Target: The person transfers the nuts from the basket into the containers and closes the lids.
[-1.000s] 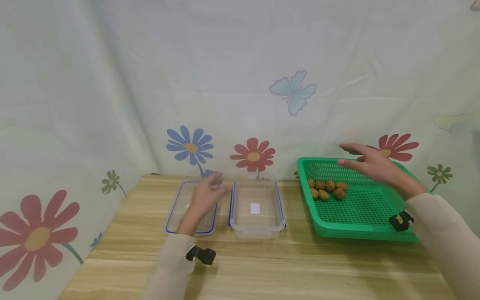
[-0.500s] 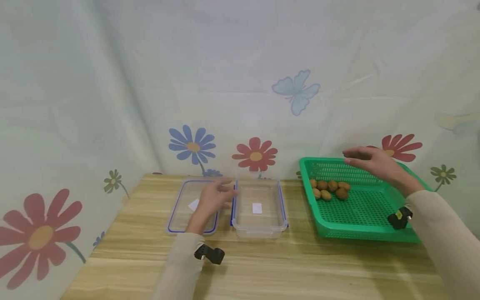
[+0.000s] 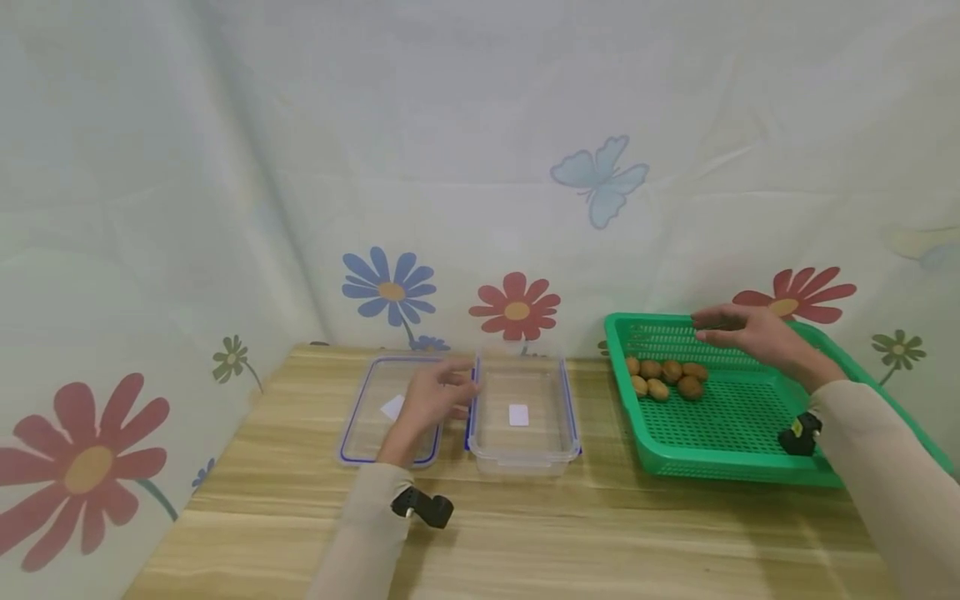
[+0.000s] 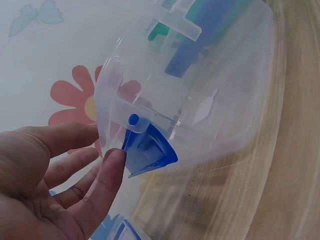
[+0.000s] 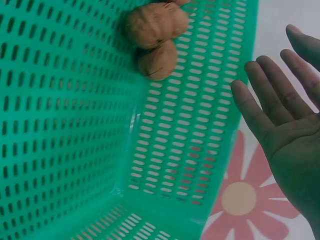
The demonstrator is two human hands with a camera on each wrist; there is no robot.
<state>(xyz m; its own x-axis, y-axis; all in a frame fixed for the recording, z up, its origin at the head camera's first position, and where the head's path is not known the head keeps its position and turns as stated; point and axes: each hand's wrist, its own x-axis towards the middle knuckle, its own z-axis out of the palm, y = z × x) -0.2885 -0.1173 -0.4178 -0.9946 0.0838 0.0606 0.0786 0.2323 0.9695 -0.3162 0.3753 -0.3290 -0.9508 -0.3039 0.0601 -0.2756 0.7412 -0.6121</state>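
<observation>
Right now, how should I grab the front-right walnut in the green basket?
Probably pinch that walnut round its plump sides, from above and slightly right: the green basket is open on top, and other walnuts lie behind and left.

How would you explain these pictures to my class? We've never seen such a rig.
No machine: a person works bare-handed; "grip" means a hand. The wide picture comes from a camera on the head, the two close ones from cameras on the wrists. On the wooden table lie a clear lid, a clear container and a green basket with walnuts inside. The left grip is at the container's side, by a blue clip; I cannot tell whether it touches. The right grip is by the basket's rim. Neither visibly holds anything.
</observation>
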